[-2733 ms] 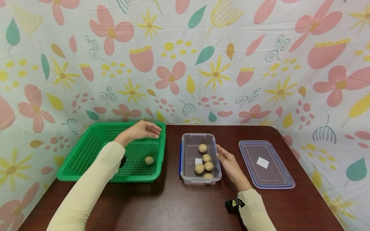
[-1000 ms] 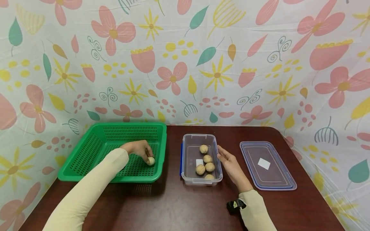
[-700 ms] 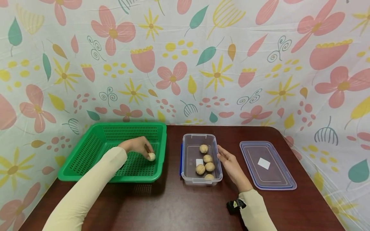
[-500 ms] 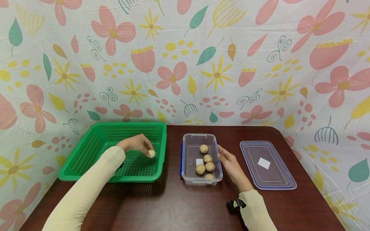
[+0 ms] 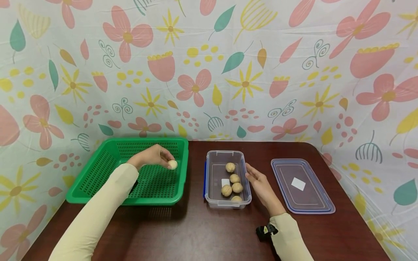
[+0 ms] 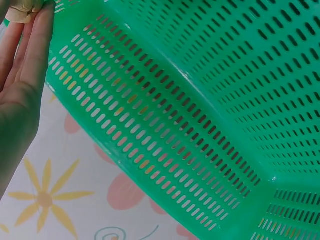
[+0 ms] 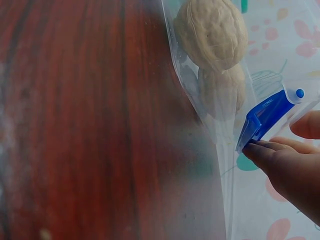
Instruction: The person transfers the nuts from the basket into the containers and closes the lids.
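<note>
Pinched in the fingertips of my left hand (image 5: 152, 156) is a walnut (image 5: 172, 165), held over the right part of a green plastic basket (image 5: 177, 195). In the left wrist view the fingers (image 6: 35, 55) and the walnut (image 6: 22, 11) show at the top left corner. A clear plastic box (image 5: 212, 159) with several walnuts (image 5: 237, 187) stands in the middle of the table. My right hand (image 5: 262, 188) rests at the box's right wall with its fingers extended. In the right wrist view those fingertips (image 7: 257, 150) touch a blue latch (image 7: 272, 115) on the box.
A clear lid (image 5: 303, 197) with a blue seal and a white label (image 5: 298, 184) lies on the brown table (image 5: 196, 235) to the right of the box. Another blue latch (image 5: 205, 179) hangs on the box's left side. A floral cloth (image 5: 209, 72) stands behind the table.
My left hand reached down into the basket, took hold of the walnut and raised it from the basket floor. My right hand and the box have stayed in place.
</note>
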The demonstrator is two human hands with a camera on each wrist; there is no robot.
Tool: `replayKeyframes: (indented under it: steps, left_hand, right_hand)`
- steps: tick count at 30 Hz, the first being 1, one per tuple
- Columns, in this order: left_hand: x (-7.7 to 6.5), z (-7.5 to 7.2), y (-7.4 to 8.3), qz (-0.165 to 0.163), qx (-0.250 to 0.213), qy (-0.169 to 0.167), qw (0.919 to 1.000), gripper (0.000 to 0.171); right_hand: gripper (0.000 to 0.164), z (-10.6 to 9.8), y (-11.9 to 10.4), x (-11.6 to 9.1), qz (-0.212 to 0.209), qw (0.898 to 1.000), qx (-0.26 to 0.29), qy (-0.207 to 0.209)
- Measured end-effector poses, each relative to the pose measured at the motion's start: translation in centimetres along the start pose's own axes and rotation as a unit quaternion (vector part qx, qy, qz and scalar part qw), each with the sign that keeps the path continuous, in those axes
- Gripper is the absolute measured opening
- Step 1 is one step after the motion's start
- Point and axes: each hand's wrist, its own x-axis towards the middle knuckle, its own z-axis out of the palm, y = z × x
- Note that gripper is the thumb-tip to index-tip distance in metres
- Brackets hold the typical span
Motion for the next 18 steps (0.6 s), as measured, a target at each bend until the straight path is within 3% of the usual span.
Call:
replayKeyframes:
  steps: [7,18]
  left_hand:
    - [-0.1,0.2,0.6,-0.004,-0.029,0.013,0.9995,0.027]
    - [-0.3,0.4,1.7,0.005,-0.022,0.046,0.9987,0.028]
  right_hand:
    - [0.051,0.0,-0.1,-0.1,0.0,1.0,0.001,0.0]
    - [0.051,0.0,0.0,-0.1,-0.002,1.0,0.005,-0.001]
